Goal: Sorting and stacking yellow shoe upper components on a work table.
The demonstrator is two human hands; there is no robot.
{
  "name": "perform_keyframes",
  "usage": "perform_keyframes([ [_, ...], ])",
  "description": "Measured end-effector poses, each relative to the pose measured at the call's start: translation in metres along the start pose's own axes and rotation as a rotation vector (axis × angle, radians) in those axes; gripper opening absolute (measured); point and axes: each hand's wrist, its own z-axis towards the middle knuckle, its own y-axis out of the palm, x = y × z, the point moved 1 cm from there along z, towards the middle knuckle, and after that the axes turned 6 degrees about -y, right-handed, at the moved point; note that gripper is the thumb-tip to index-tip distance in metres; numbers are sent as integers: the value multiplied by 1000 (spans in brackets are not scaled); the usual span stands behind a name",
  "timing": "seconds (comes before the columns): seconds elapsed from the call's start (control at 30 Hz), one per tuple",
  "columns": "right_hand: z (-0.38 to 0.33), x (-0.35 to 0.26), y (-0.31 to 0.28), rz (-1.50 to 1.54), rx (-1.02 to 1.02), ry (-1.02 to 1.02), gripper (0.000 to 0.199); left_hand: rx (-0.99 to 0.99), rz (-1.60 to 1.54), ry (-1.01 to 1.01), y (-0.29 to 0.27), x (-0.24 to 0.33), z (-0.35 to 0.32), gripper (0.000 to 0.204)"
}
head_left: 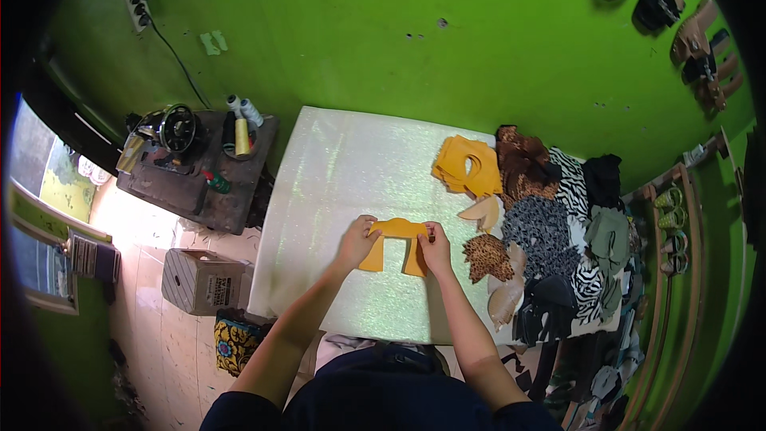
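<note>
Between my hands is a yellow-orange cut piece of sheet material (399, 228), shaped like an arch with two legs hanging toward me. My left hand (358, 241) pinches its left upper corner, and my right hand (435, 247) pinches the right one. Beneath it is the pale, shiny tabletop (319, 172); whether the legs touch it I cannot tell. To the right and farther off lies a stack of similar yellow pieces (459, 161). Nearer my right hand are a leopard-print piece (486, 258) and a cream curved piece (481, 213).
Zebra-print (568, 183), dark grey patterned (531, 225) and olive pieces (608, 238) crowd the table's right side. A sewing machine (177, 129) and thread cones (242, 137) stand on a dark table at left. A grey stool (191, 281) is below. Sandals (666, 0) hang on the green wall.
</note>
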Motion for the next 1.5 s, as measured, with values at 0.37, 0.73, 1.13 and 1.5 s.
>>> perform_keyframes([
  [0.37,115,-64,135,-41,86,-45,30,166,107,108,-139,26,105,31],
  [0.73,249,-77,251,-249,237,-358,13,439,308,308,-208,10,257,30],
  [1.13,260,-50,265,-399,261,-495,18,418,435,284,-203,20,268,31],
  [1.5,224,-46,277,-873,-59,-427,53,253,1128,469,-177,13,237,58],
])
